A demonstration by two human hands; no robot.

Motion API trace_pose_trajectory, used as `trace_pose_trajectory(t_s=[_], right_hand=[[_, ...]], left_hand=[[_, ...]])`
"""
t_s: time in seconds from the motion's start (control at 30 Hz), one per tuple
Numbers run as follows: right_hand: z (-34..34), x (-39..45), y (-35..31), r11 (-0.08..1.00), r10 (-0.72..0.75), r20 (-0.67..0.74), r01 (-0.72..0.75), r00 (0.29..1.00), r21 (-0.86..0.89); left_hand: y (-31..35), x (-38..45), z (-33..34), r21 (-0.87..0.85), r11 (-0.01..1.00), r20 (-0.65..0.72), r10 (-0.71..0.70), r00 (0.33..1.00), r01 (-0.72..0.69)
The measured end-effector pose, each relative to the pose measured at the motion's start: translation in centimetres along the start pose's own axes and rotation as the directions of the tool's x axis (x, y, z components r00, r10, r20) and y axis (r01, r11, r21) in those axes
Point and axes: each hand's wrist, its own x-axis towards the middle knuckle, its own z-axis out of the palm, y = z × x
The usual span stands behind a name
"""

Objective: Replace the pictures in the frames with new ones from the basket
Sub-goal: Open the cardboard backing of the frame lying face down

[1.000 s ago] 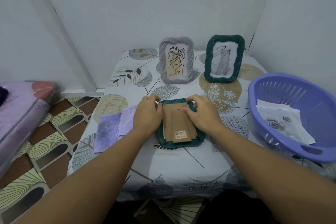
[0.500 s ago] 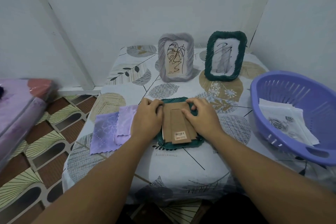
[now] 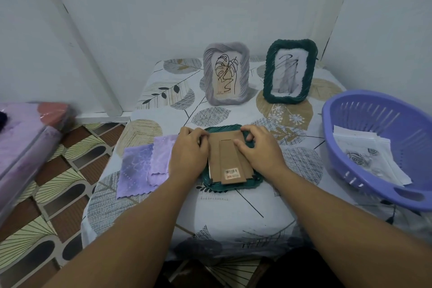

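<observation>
A dark green frame (image 3: 233,185) lies face down in the middle of the table, its brown cardboard back (image 3: 228,159) and stand facing up. My left hand (image 3: 188,152) presses on the frame's left edge. My right hand (image 3: 257,149) rests on its right side, fingers curled on the cardboard near the top. Two frames stand upright at the back: a grey frame (image 3: 225,75) with a leaf drawing and a green frame (image 3: 289,70) with a dark sketch. A purple basket (image 3: 378,147) at the right holds white pictures (image 3: 369,156).
Two purple cloths (image 3: 145,166) lie on the patterned tablecloth just left of my left hand. The table's left edge drops to a tiled floor (image 3: 58,182). A purple wrapped bundle (image 3: 23,138) sits at the far left. White walls close off the back and right.
The view shifted slightly. My right fingers slid a little along the top of the cardboard back. Both hands stay on the face-down frame.
</observation>
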Motion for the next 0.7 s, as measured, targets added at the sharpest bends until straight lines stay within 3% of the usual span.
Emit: trace_pose_trajectory(t_s=[0.2,0.5,0.7], right_hand=[[0.04,0.06,0.04,1.0,0.003,-0.002,-0.003,1.0,0.013],[0.14,0.05,-0.04,0.998,0.031,-0.019,-0.03,0.999,0.047],[-0.38,0.87,-0.84,0.959,0.221,0.008,-0.219,0.975,0.182]], left_hand=[[0.08,0.06,-0.04,-0.033,0.996,-0.011,-0.088,0.996,0.087],[0.26,-0.1,-0.35,-0.039,0.996,-0.026,-0.079,0.997,0.078],[0.24,-0.08,-0.43,-0.031,0.998,-0.015,-0.049,0.999,0.048]])
